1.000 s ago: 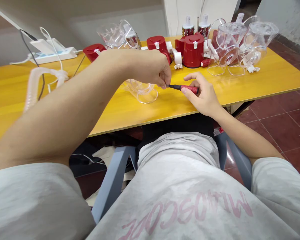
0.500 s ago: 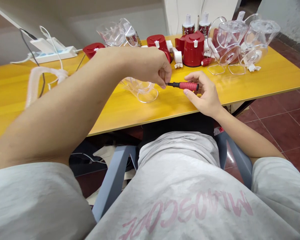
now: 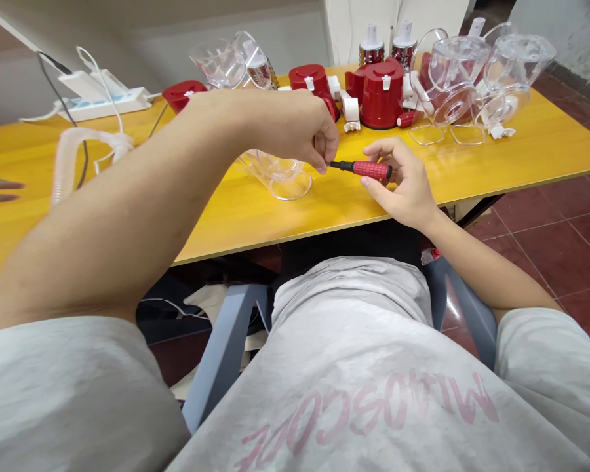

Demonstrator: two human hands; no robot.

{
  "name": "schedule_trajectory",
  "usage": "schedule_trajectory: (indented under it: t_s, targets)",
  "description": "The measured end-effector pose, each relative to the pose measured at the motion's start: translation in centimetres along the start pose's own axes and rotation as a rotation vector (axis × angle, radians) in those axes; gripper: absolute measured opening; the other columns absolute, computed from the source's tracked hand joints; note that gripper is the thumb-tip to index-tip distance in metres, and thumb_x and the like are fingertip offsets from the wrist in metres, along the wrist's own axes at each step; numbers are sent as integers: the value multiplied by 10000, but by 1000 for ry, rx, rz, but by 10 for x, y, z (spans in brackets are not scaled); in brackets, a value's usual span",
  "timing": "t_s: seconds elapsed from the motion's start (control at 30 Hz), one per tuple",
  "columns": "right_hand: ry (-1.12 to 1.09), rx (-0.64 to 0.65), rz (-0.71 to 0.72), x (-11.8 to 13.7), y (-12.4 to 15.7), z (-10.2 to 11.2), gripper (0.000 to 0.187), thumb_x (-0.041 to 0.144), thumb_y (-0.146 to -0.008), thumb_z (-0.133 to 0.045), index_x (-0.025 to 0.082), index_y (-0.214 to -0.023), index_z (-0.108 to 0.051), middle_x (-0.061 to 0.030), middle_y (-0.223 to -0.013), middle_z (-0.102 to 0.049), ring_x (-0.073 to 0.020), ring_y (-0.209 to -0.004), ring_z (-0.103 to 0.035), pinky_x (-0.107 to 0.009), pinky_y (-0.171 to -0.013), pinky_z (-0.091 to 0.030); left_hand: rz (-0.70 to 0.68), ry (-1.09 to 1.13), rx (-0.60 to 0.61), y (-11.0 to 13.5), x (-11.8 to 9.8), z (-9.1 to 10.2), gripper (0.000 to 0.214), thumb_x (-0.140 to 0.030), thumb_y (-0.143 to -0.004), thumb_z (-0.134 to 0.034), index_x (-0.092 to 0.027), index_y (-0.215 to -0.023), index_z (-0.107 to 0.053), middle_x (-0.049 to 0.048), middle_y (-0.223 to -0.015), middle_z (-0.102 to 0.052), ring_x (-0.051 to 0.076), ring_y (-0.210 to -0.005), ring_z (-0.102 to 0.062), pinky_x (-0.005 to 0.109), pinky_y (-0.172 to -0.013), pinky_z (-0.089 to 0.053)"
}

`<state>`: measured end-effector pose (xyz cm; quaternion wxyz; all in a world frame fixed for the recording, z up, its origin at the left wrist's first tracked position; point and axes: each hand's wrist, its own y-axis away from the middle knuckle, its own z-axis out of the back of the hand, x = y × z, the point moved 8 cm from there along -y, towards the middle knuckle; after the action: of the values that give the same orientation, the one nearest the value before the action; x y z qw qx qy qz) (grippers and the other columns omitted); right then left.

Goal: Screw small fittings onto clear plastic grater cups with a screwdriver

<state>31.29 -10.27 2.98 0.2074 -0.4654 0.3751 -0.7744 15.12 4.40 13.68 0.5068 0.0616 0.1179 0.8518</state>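
A screwdriver (image 3: 371, 170) with a red grip and black collar lies level above the table. My left hand (image 3: 302, 128) is closed, its thumb and fingers pinched at the tip end; any small part there is hidden. Around the grip is my right hand (image 3: 403, 180): the thumb is below, the index finger lifted off, the other fingers curled behind the handle. Under my left wrist a clear plastic housing (image 3: 290, 187) rests on its side on the yellow table (image 3: 344, 206).
Red housings (image 3: 381, 95), metal drums with white tops (image 3: 371, 49) and clear plastic housings (image 3: 459, 62) line the back. A power strip (image 3: 105, 105) and clear bag (image 3: 69, 164) sit left. Another person's hand (image 3: 0, 189) shows at the left edge.
Another person's hand has come into view at the left edge. My hands and the screwdriver hold nearly the same pose.
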Motion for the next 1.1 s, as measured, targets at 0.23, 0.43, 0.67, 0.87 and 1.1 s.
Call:
schedule_trajectory:
  t_s: [0.23, 0.43, 0.67, 0.87, 1.1]
  targets:
    - [-10, -20, -1, 5, -1, 1, 392, 475, -1169, -866, 324, -1519, -774, -70, -1297, -805, -252, -957, -787, -432, -815, -760, -43, -9, -8, 1, -1, 1, 330, -453, -1040, -875, -272, -1289, -993, 11, -1028, -918, 220, -907, -746, 343, -912, -518]
    - [-8, -14, -58, 1, -1, 0, 425, 521, -1161, -898, 324, -1517, -775, -84, -1330, -809, -268, -997, -797, -466, -881, -796, 3, -39, 17, 4, -4, 1, 315, -364, -1060, -836, -261, -1314, -991, 21, -1086, -922, 233, -935, -766, 354, -974, -542]
    - [6, -10, -39, 4, -1, 0, 407, 508, -1163, -888, 314, -1503, -777, -76, -1333, -823, -264, -1024, -814, -447, -887, -781, 44, -12, 9, 9, -18, 4, 209, -237, -1053, -852, -218, -1225, -969, 19, -1057, -900, 220, -908, -763, 375, -953, -526]
    - [-17, -30, 9, 13, -3, 1, 330, 466, -1165, -848, 306, -1446, -783, -89, -1337, -845, -301, -1152, -859, -472, -945, -780, 17, 28, 12, 5, -7, 2, 282, -346, -1069, -864, -234, -1297, -988, 40, -1141, -929, 264, -1013, -804, 404, -1076, -552]
    - [34, -14, -61, 5, -3, 1, 352, 518, -1152, -865, 322, -1437, -799, -96, -1353, -834, -336, -1254, -851, -533, -1081, -793, -84, 68, -1, 3, 3, -1, 439, -608, -1053, -873, -258, -1297, -977, 35, -1059, -937, 265, -1022, -805, 341, -1002, -560]
